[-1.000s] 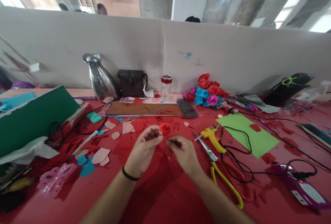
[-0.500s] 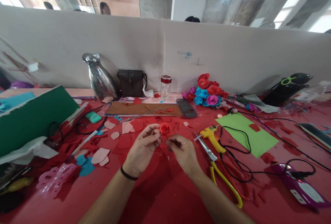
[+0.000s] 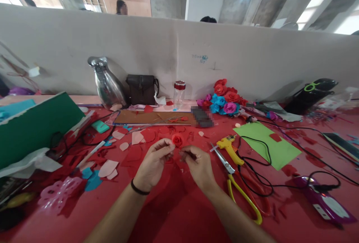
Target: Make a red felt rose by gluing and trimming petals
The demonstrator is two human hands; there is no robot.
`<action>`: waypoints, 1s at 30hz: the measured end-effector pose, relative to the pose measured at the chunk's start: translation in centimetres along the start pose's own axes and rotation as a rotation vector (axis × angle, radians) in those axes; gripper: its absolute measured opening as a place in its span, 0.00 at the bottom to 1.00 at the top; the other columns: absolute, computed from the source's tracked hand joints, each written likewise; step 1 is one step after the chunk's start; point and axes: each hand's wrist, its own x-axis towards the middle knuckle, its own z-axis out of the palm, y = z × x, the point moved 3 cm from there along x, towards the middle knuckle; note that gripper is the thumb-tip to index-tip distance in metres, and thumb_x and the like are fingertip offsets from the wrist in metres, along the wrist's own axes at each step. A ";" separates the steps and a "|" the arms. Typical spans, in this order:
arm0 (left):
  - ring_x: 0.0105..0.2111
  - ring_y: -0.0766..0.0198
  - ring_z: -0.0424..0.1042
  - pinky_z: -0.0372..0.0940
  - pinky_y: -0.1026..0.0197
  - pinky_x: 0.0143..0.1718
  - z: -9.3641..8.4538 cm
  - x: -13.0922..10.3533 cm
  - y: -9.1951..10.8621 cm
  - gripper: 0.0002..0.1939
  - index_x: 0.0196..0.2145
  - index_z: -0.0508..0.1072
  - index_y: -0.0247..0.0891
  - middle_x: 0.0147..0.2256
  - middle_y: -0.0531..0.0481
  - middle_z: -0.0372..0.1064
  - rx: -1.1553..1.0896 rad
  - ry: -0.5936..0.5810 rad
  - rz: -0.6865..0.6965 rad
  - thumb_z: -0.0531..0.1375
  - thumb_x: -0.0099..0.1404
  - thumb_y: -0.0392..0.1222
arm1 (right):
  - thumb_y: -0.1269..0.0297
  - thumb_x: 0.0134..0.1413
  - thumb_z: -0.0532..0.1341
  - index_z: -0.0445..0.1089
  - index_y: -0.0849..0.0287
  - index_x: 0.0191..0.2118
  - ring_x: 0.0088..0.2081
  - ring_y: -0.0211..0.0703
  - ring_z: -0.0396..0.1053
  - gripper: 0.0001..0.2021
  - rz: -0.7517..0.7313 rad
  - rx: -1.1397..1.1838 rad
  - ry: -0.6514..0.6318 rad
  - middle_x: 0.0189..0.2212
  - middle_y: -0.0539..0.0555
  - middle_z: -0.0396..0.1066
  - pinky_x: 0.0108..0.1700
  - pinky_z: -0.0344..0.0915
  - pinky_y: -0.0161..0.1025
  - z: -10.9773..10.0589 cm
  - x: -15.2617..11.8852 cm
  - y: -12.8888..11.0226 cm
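Observation:
A small red paper rose [image 3: 177, 140] is pinched at its left side between the thumb and fingers of my left hand [image 3: 153, 164], which wears a dark band at the wrist. Just right of and below the bloom, my right hand [image 3: 199, 166] has its thumb and fingertips closed together. Whatever those fingertips hold, if anything, is too small to make out against the red table. To the right of this hand lie scissors [image 3: 230, 174] with yellow and red handles and a yellow glue gun [image 3: 231, 149].
Finished paper flowers [image 3: 230, 97] lie by the partition [image 3: 157, 45]. Nearby stand a glass jar [image 3: 179, 95], a dark bag [image 3: 142, 89] and a steel jug [image 3: 108, 84]. Loose petals [image 3: 108, 168] lie left; a green sheet [image 3: 269, 142], black cords and a purple power device [image 3: 325, 202] lie right.
The rose has shifted slightly left and tilted in my left fingers. My right fingertips have come a little away from its base.

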 end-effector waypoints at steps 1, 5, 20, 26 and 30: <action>0.23 0.71 0.61 0.57 0.66 0.27 0.0 0.0 0.0 0.05 0.22 0.72 0.37 0.23 0.55 0.65 0.003 -0.001 0.000 0.65 0.46 0.34 | 0.66 0.49 0.58 0.73 0.57 0.28 0.25 0.39 0.69 0.06 -0.010 -0.016 0.009 0.24 0.50 0.73 0.30 0.65 0.35 0.0 0.0 0.0; 0.23 0.70 0.62 0.57 0.65 0.27 0.0 -0.1 0.1 0.03 0.21 0.71 0.36 0.22 0.55 0.64 0.002 -0.010 0.002 0.64 0.47 0.35 | 0.66 0.50 0.58 0.74 0.57 0.29 0.27 0.40 0.69 0.07 -0.037 -0.071 0.033 0.25 0.51 0.74 0.32 0.66 0.35 -0.2 -0.1 -0.1; 0.30 0.66 0.66 0.60 0.65 0.34 -0.2 0.2 0.3 0.09 0.26 0.76 0.38 0.28 0.52 0.70 0.034 0.035 0.153 0.59 0.45 0.29 | 0.65 0.50 0.60 0.74 0.56 0.29 0.28 0.41 0.70 0.05 -0.055 -0.013 0.018 0.25 0.51 0.74 0.33 0.67 0.36 0.1 -0.2 -0.1; 0.34 0.59 0.70 0.62 0.61 0.36 -0.1 0.0 -0.2 0.18 0.28 0.79 0.40 0.29 0.50 0.74 0.138 -0.065 0.127 0.58 0.40 0.25 | 0.65 0.50 0.60 0.74 0.56 0.30 0.28 0.41 0.71 0.05 -0.069 0.064 0.009 0.26 0.51 0.75 0.32 0.69 0.37 0.2 -0.3 0.4; 0.44 0.57 0.69 0.62 0.61 0.43 0.3 -0.3 0.4 0.26 0.38 0.78 0.43 0.39 0.49 0.75 0.032 -0.099 0.184 0.58 0.40 0.24 | 0.64 0.51 0.60 0.73 0.56 0.30 0.27 0.41 0.71 0.05 -0.051 0.061 0.020 0.25 0.51 0.74 0.31 0.68 0.36 0.2 -0.2 0.3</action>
